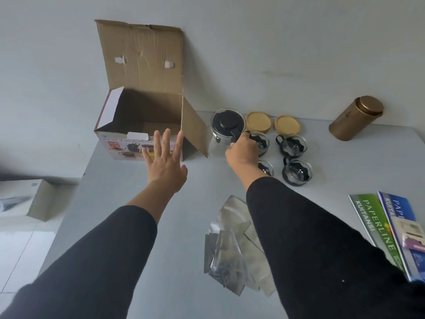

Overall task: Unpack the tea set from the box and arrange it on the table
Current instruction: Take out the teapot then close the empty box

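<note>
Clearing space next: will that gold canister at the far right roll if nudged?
Likely yes: the gold canister is round and looks to lie on its side on the table. It looks like smooth metal, so probably slippery. Nothing touches it, so nothing would stop it.

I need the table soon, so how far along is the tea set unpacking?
Mostly done. The glass teapot, four glass cups and two round wooden coasters already stand right of the open cardboard box. In hand: the right hand grips the teapot's handle, while the left hand hovers open by the box. Left: final positioning; the box bottom is hidden.
</note>
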Action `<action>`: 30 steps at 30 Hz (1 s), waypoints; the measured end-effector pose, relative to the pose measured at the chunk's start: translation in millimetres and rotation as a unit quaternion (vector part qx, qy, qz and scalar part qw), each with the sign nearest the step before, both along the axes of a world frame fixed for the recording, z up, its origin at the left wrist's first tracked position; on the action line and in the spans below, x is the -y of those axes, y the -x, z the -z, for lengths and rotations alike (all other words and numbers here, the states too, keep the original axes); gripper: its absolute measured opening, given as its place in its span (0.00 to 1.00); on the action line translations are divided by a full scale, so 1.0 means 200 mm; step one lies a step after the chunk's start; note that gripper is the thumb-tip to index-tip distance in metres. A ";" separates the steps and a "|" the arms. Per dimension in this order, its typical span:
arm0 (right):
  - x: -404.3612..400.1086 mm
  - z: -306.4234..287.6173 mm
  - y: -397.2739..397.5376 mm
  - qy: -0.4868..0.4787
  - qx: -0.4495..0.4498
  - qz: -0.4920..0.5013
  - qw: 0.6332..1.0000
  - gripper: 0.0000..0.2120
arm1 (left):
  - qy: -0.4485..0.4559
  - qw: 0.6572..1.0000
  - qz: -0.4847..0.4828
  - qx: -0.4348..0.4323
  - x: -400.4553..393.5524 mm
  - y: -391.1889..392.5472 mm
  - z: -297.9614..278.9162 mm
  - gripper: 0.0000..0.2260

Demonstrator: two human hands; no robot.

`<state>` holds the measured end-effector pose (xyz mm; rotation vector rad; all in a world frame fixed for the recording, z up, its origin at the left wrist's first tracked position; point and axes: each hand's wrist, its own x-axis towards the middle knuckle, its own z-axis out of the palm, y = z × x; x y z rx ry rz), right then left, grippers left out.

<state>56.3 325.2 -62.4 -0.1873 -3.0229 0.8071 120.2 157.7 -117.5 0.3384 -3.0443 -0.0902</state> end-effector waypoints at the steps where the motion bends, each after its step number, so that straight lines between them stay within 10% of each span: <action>1: 0.00 0.00 0.01 -0.001 0.000 -0.001 1.000 0.14 | 0.001 1.000 0.000 -0.002 0.00 0.00 0.01 0.39; 24: 0.01 0.03 0.11 0.022 0.079 0.014 0.997 0.19 | 0.003 1.000 0.016 -0.023 0.05 0.02 0.03 0.39; 30: 0.06 -0.07 -0.01 -0.043 -0.164 0.021 0.985 0.14 | -0.052 0.985 -0.011 -0.161 0.10 -0.05 -0.07 0.30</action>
